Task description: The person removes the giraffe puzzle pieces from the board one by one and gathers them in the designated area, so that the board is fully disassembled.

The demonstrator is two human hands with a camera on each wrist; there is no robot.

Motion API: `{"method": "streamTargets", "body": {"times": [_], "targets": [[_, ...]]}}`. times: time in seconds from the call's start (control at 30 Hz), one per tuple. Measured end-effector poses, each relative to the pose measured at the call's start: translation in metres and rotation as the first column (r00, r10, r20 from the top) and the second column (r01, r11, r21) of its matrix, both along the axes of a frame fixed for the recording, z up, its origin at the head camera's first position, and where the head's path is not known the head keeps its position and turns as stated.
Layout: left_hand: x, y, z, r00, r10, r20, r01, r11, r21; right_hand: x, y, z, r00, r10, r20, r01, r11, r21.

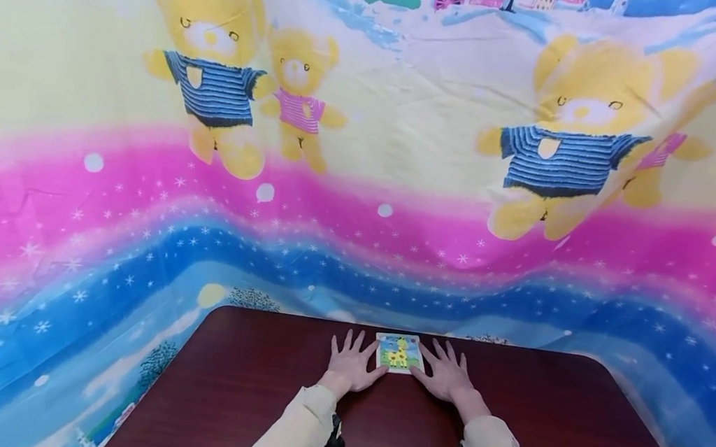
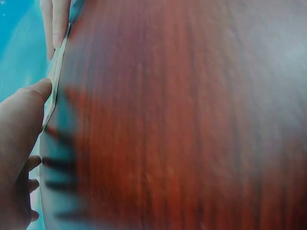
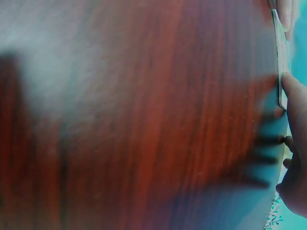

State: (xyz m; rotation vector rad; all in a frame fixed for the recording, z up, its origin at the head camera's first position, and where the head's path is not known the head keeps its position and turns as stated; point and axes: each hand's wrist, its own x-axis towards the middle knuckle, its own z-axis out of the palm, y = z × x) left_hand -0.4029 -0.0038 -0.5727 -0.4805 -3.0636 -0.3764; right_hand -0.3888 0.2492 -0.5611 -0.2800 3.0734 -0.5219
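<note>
Fingers spread, the left hand [image 1: 352, 365] and right hand [image 1: 449, 378] flank the giraffe picture [image 1: 400, 354] left and right, seemingly touching it.

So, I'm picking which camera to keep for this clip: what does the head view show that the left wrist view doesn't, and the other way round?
Only the head view shows the giraffe picture on the panel, the printed bears on the cloth and the pale sleeves.

Only the left wrist view shows the panel nearly edge-on and dark reflections in the tabletop.

Both show the panel, tabletop, some cloth, and at least part of the left hand and right hand.
</note>
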Motion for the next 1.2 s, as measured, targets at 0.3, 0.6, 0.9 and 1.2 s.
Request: {"method": "streamTargets", "body": {"times": [0.3,0.6,0.9,1.2], "targets": [[0.024,-0.026,0.011,1.000,-0.023,0.008,0.023,1.000,-0.006,0.019,-0.011,0.001,0.996,0.090,-0.008,-0.091,0.995,-0.030],[0.047,-0.053,0.014,0.999,-0.040,0.035,0.040,0.999,-0.004,0.036,-0.021,-0.003,0.986,0.165,0.024,-0.163,0.985,-0.058],[0.072,-0.075,0.014,0.997,-0.051,0.053,0.050,0.999,0.012,0.060,-0.029,-0.005,0.970,0.239,0.041,-0.235,0.969,-0.075],[0.093,-0.089,0.017,0.994,-0.069,0.081,0.067,0.998,0.020,0.084,-0.037,0.000,0.951,0.302,0.062,-0.296,0.951,-0.092]]}}
